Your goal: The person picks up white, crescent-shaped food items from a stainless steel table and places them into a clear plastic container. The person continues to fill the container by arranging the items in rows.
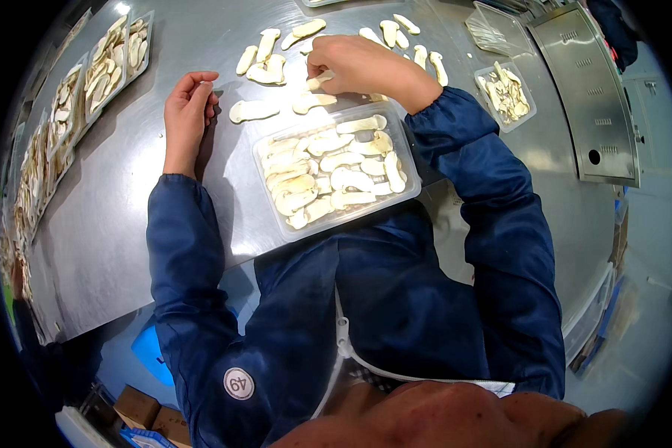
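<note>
My right hand (350, 64) reaches over the steel tabletop and pinches a pale mushroom slice (320, 82). Just below its fingertips another mushroom slice (312, 103) lies flat on the metal. My left hand (189, 115) rests on the table with loosely curled fingers and nothing visible in it. Between that hand and the tray is a long mushroom slice (253, 111). A clear plastic tray (409, 162) sits at the near table edge, in front of my body. Overlapping mushroom slices (351, 179) cover much of its ribbed bottom.
Loose mushroom slices (266, 68) lie beyond my hands. Filled plastic trays (105, 73) line the left side. At right are a small tray of broken pieces (504, 95), a clear container (498, 28) and a steel panel (588, 95). Cardboard boxes (145, 411) stand below left.
</note>
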The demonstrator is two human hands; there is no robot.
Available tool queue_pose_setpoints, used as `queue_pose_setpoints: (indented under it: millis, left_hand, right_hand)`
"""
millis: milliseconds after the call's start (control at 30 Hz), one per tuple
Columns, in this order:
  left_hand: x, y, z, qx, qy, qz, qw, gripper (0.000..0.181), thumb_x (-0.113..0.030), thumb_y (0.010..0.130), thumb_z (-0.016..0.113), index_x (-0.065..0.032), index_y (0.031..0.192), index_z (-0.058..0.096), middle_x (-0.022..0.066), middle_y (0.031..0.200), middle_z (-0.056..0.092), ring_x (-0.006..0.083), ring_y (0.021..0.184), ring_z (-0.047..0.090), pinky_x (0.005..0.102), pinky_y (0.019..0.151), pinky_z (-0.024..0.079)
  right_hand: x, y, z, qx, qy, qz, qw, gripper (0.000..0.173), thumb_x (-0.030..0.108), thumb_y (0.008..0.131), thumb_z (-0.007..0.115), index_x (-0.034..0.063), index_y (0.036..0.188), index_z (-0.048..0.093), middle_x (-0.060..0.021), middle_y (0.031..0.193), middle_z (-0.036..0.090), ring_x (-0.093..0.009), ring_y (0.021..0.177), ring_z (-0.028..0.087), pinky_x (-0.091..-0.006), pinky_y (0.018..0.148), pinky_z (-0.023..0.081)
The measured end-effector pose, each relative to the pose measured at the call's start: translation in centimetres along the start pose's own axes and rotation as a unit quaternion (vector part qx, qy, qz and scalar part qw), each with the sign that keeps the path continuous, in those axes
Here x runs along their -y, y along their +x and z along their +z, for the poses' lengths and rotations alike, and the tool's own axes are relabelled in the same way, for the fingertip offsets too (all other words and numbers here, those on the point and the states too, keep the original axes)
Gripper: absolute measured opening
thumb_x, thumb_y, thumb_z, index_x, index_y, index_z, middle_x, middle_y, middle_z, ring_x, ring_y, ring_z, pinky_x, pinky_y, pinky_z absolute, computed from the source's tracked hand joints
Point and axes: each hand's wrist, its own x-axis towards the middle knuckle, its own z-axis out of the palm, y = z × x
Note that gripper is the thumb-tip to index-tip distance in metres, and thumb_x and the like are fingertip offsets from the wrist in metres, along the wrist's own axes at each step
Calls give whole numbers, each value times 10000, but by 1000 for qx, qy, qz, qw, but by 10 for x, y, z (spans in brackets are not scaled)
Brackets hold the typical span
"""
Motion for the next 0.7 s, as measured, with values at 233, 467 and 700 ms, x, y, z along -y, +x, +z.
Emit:
queue_pose_setpoints:
  millis: [233,467,700]
  left_hand:
    - [-1,-2,1,1,-10,-4,1000,187,-141,987,564,-78,1105,694,-59,751,578,10,613,460,181,541,363]
    - [-1,-2,3,-5,-6,-14,1000,195,-159,994,570,-87,1131,690,-70,745,563,2,609,438,172,534,326]
    - [-4,-1,2,-8,-2,-14,1000,179,-134,984,570,-77,1098,695,-53,750,577,14,616,459,181,548,364]
  right_hand:
    - [2,1,-10,69,58,58,994,172,124,749,735,44,873,648,-113,846,645,-296,777,640,-400,702,503]
    - [-61,-41,-48,-161,37,69,984,146,75,835,651,27,973,642,-144,842,676,-306,751,653,-387,660,508]
    - [-78,-55,-35,-219,-10,96,971,140,119,811,641,19,908,625,-200,899,650,-404,887,623,-461,773,495]
